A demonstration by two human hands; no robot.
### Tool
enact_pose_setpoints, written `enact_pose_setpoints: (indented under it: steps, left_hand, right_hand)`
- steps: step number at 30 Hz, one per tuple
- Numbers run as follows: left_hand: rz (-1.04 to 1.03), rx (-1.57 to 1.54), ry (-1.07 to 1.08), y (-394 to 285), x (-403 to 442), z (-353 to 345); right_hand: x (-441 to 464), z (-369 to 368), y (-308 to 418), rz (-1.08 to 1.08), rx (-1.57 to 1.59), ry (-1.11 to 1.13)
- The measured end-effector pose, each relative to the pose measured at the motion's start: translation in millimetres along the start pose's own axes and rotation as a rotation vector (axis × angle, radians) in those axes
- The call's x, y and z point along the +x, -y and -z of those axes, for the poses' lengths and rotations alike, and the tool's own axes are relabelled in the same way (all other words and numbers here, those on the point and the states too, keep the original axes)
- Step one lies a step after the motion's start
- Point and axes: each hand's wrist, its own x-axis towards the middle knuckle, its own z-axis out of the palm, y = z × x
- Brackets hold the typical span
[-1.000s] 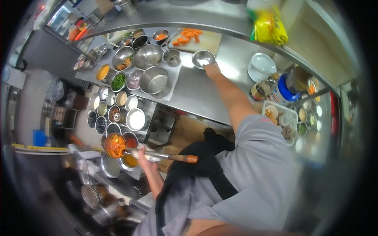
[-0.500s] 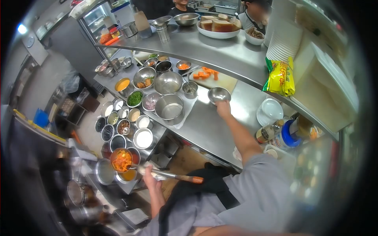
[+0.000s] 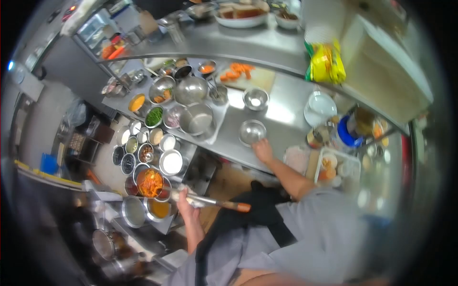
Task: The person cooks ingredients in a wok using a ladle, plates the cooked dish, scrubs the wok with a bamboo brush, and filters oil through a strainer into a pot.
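Observation:
My left hand (image 3: 185, 202) is closed, with a white cloth (image 3: 182, 191), around the long handle of a pan (image 3: 168, 187). Orange-red food in pieces (image 3: 151, 183) fills the pan, which hangs over several containers at the left. A wood-coloured handle end (image 3: 242, 207) sticks out past my wrist, in front of the black apron. At the steel counter, the fingers of my right hand (image 3: 262, 150) grip the near rim of a small metal bowl (image 3: 252, 132). A second small metal bowl (image 3: 256, 98) sits just beyond it.
Sauce and ingredient containers (image 3: 171, 162) crowd the left side. Larger metal bowls (image 3: 191, 90) and a deep pot (image 3: 197, 119) line the counter. Chopped orange pieces lie on a cutting board (image 3: 262, 78). An overhead shelf (image 3: 229, 45) carries a yellow packet (image 3: 327, 63). White plates (image 3: 320, 107) are stacked at right.
One small bowl was visible at my right hand; now two stand apart, the nearer one in my fingers. My right hand has come closer to me. The view has tilted downward.

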Motion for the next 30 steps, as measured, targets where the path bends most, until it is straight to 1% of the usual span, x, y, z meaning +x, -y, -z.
enact_pose_setpoints:
  steps: [1,2,3,4,5,7,8,10,12,14,16,17,19,20,22,24,26,27,29,30]
  left_hand:
    - [-0.013,0.039,-0.029,-2,-4,-3]
    - [-0.004,0.002,-0.023,0,-1,0]
    - [0.006,0.001,-0.027,0,-3,-3]
    - [0.047,0.047,-0.056,-4,-6,-9]
    - [0.087,0.082,0.02,-4,2,8]
    - [0.124,0.13,-0.031,-11,-8,-7]
    - [0.139,0.103,-0.012,-12,-11,-8]
    - [0.138,0.032,0.015,-12,-3,-8]
    - [0.132,0.033,0.005,-11,-5,-8]
    - [0.121,0.037,0.045,-10,5,0]
    - [0.123,0.053,0.069,-14,4,-2]
    - [0.123,0.045,0.085,-12,8,3]
    - [0.116,0.036,0.086,-11,13,7]
    - [0.114,0.03,0.087,-9,15,6]
    - [0.11,0.015,0.081,-8,15,9]
    - [0.098,0.005,0.086,-12,13,9]
    - [0.076,0.04,0.085,-13,8,6]
    - [0.062,0.026,0.089,-12,8,10]
    - [0.099,0.037,0.04,-10,13,18]
    - [0.069,0.039,0.001,-10,8,14]
  right_hand:
    - [-8,-10,-4,-0.007,-0.034,-0.029]
    - [-13,-9,-2,0.005,-0.134,-0.017]
    - [-19,17,3,0.055,-0.087,-0.078]
    - [-23,37,4,-0.021,-0.005,0.038]
    - [-30,56,8,-0.112,0.053,-0.008]
    - [-53,84,0,-0.315,-0.005,-0.112]
    - [-75,90,-4,-0.348,-0.009,-0.083]
    - [-100,105,-21,-0.707,-0.348,-0.075]
    - [-147,64,-37,-0.724,-0.389,-0.096]
    - [-171,48,-58,-0.727,-0.416,-0.127]
    - [-171,49,-74,-0.692,0.002,-0.094]
    - [-165,47,-77,-0.682,0.008,-0.092]
    - [-142,64,-86,-0.779,0.165,-0.163]
    - [-126,73,-87,-0.767,0.16,-0.165]
    - [-81,85,-62,-0.621,0.249,-0.377]
    - [-38,73,-58,-0.436,0.263,-0.413]
    - [5,83,-42,-0.165,0.272,-0.387]
    - [17,79,-38,-0.148,0.27,-0.398]
    - [39,52,-35,-0.005,0.051,-0.088]
    - [41,42,-33,0.02,0.007,0.019]
